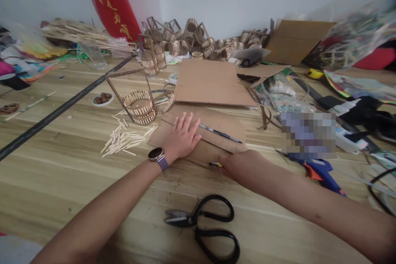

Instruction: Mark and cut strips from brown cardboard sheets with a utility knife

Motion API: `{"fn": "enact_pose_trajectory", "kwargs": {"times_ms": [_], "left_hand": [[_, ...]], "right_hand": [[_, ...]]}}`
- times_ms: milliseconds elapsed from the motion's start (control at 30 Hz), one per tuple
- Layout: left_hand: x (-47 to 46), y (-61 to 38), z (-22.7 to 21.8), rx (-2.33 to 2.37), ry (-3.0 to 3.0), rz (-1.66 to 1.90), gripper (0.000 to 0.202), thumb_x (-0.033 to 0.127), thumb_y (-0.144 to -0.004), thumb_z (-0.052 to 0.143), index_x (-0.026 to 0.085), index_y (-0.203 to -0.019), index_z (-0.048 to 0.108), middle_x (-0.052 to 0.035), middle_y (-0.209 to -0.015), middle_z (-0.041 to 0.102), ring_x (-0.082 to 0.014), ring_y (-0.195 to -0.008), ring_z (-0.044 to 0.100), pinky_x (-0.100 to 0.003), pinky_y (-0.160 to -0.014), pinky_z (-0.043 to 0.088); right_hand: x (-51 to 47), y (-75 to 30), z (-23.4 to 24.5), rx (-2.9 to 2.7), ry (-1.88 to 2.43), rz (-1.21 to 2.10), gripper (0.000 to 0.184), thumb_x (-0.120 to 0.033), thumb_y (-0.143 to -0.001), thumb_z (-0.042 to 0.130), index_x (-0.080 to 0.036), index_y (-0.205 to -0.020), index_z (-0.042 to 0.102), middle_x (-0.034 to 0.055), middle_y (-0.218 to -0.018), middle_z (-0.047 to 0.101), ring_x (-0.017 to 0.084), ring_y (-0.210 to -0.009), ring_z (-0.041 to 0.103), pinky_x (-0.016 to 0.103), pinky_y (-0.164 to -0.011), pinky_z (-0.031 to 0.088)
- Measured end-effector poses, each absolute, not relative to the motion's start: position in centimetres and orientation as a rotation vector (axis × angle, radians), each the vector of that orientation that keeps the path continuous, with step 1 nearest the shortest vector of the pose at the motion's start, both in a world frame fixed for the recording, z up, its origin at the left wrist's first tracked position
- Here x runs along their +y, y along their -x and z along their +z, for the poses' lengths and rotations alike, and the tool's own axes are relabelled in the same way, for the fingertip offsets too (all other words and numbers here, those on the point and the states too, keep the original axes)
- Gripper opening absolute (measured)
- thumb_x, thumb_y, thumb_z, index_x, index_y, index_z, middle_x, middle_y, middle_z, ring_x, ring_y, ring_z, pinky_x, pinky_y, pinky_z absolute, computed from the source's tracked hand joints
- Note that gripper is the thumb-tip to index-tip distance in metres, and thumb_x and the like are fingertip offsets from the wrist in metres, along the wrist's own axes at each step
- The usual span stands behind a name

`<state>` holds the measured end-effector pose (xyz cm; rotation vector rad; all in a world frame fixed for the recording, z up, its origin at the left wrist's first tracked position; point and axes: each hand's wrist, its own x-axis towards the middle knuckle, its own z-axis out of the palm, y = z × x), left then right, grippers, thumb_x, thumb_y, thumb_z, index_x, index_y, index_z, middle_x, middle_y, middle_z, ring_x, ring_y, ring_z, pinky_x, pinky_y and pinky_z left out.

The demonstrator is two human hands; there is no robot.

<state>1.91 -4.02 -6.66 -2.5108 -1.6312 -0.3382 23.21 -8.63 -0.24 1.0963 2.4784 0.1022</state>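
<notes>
My left hand [182,137] lies flat with fingers spread on a brown cardboard sheet [216,126] on the wooden floor; a watch is on that wrist. My right hand [238,164] is closed at the near edge of the same sheet, gripping a small yellow-tipped tool [215,164] that I cannot name. A thin dark pen [220,133] rests on the cardboard just right of my left fingers. Black scissors [206,227] lie on the floor in front of my arms.
A larger cardboard sheet [210,82] lies behind. A small woven stick basket [140,107] and several loose sticks [123,138] are at left. More baskets [192,43] pile by the wall. A blue glue gun [318,173], power strip [348,140] and cables sit right. A black rod [62,109] crosses left.
</notes>
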Motion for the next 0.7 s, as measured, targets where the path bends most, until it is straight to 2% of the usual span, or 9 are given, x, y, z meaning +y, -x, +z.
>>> {"fn": "enact_pose_trajectory", "kwargs": {"times_ms": [133,233,400,533,700], "left_hand": [[-3.9,-1.6,-6.8,-1.614,2.544,-0.366,0.058,0.043,-0.101,0.04,0.012,-0.151,0.039,-0.0213,-0.159,0.03,-0.0395,-0.149,0.022,-0.058,-0.118,0.023],[-3.9,-1.5,-6.8,-1.607,2.556,-0.368,0.058,0.043,-0.101,0.04,0.013,-0.151,0.039,-0.0211,-0.159,0.031,-0.039,-0.149,0.022,-0.058,-0.118,0.023],[-3.9,-1.5,-6.7,-1.612,2.569,-0.347,0.058,0.042,-0.102,0.039,0.011,-0.151,0.039,-0.0223,-0.159,0.03,-0.0405,-0.149,0.021,-0.059,-0.118,0.023],[-3.9,-1.4,-6.6,-1.596,2.582,-0.343,0.057,0.041,-0.102,0.038,0.011,-0.151,0.039,-0.0228,-0.159,0.03,-0.0401,-0.149,0.02,-0.06,-0.117,0.024],[-3.9,-1.4,-6.6,-1.593,2.578,-0.319,0.057,0.042,-0.102,0.038,0.011,-0.151,0.039,-0.0223,-0.159,0.029,-0.0391,-0.149,0.021,-0.06,-0.118,0.024]], "right_hand": [[-8.7,-24.0,0.6,2.435,-1.093,0.037,0.008,-0.018,-0.092,0.06,-0.017,-0.094,0.067,0.0077,-0.071,0.075,0.026,-0.07,0.076,0.024,-0.041,0.031],[-9.0,-25.3,0.9,2.388,-1.093,0.012,0.009,-0.02,-0.092,0.06,-0.017,-0.099,0.065,0.0068,-0.071,0.075,0.025,-0.067,0.075,0.025,-0.039,0.025],[-9.5,-28.1,-0.2,2.416,-1.11,0.102,0.022,-0.011,-0.086,0.06,-0.021,-0.105,0.062,0.0021,-0.068,0.073,0.021,-0.059,0.073,0.028,-0.038,0.014],[-10.0,-29.5,-1.1,2.496,-1.105,0.141,0.026,-0.008,-0.084,0.058,-0.023,-0.105,0.062,-0.0009,-0.065,0.072,0.018,-0.055,0.069,0.029,-0.041,0.012],[-10.7,-30.7,-1.1,2.484,-1.169,0.129,0.025,-0.009,-0.088,0.055,-0.025,-0.106,0.063,-0.0008,-0.065,0.073,0.019,-0.054,0.068,0.032,-0.042,0.012]]}}
